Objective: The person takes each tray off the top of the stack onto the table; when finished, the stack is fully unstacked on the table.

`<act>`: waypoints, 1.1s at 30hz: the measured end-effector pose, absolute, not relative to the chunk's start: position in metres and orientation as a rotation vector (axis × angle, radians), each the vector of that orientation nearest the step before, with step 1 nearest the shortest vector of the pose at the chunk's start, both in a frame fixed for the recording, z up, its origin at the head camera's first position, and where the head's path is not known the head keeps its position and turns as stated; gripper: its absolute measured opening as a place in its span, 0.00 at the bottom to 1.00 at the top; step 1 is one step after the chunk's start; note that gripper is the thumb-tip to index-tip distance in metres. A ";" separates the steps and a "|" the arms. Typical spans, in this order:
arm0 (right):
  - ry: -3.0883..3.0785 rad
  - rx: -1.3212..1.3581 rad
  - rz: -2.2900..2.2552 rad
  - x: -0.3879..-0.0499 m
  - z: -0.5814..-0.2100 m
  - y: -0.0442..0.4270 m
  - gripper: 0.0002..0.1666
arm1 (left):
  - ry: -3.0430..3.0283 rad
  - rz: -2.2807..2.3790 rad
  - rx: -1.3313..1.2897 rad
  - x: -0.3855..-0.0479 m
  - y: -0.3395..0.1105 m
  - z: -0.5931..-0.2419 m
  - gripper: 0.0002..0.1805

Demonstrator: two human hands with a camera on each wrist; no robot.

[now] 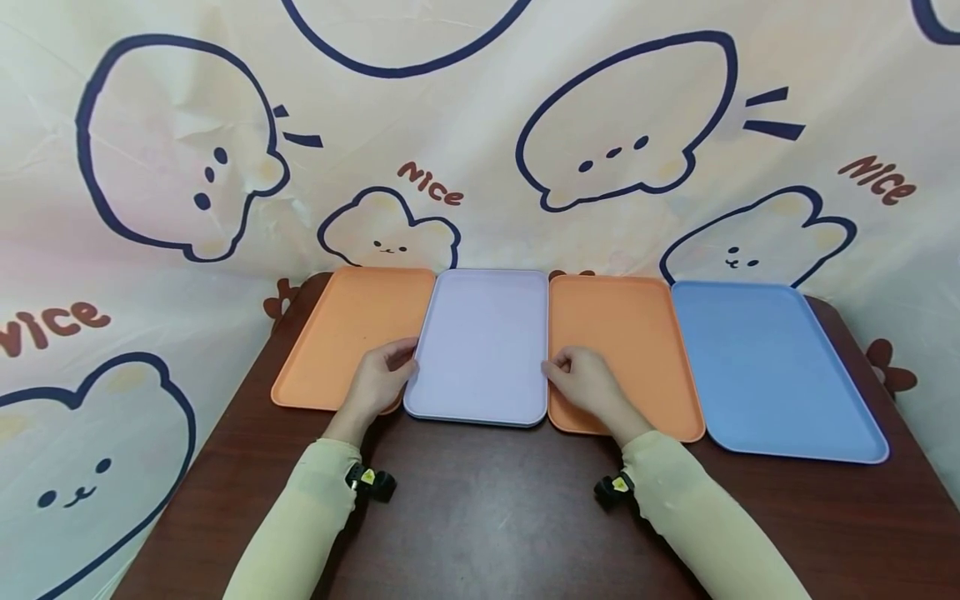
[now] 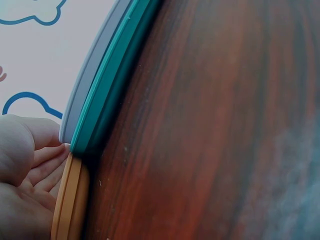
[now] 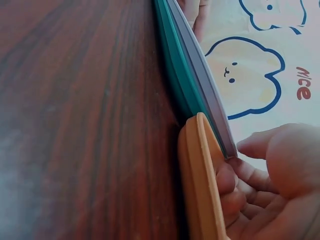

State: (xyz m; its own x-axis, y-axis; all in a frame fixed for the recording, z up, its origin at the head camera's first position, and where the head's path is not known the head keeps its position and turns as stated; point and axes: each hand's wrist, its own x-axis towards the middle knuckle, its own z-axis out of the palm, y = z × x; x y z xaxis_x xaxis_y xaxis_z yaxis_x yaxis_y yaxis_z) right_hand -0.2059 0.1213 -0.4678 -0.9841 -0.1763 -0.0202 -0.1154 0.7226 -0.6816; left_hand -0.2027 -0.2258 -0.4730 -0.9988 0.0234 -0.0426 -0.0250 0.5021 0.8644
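Note:
A lavender rectangular tray [image 1: 483,350] lies on top of a green tray [image 2: 102,107], whose rim shows below it in both wrist views. At its left edge, my left hand [image 1: 377,379] pinches the lavender rim between thumb and fingers. My right hand [image 1: 588,382] does the same at the opposite edge, thumb at the rim and curled fingers lower down. Beneath the left hand is an orange tray [image 1: 367,308]. Another orange tray [image 1: 626,321] sits under the right hand. Both orange trays stand right beside the lavender and green pair.
A blue tray [image 1: 772,367] lies at the right end of the row. All stand along the back of a dark brown wooden table [image 1: 465,517]. Behind the table hangs a cream cloth [image 1: 480,108] with cartoon outlines. Each wrist carries a small black camera.

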 end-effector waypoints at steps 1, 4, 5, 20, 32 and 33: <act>2.838 -0.245 -1.104 -0.207 -0.467 0.120 0.14 | 2.680 1.545 -0.004 -0.203 -0.226 -0.473 0.25; 2.841 -0.266 -1.074 -0.209 -0.465 0.115 0.15 | 2.686 1.551 0.001 -0.203 -0.226 -0.474 0.25; 2.841 -0.266 -1.066 -0.209 -0.465 0.114 0.14 | 2.687 1.554 0.001 -0.203 -0.226 -0.474 0.25; 2.883 -0.137 -1.212 -0.199 -0.461 0.118 0.09 | 2.660 1.592 0.026 -0.203 -0.227 -0.475 0.24; 2.939 -0.082 -1.174 -0.192 -0.462 0.151 0.07 | 2.663 1.562 0.065 -0.204 -0.228 -0.475 0.25; 2.920 -0.064 -1.195 -0.191 -0.463 0.154 0.07 | 2.661 1.564 0.059 -0.204 -0.228 -0.475 0.25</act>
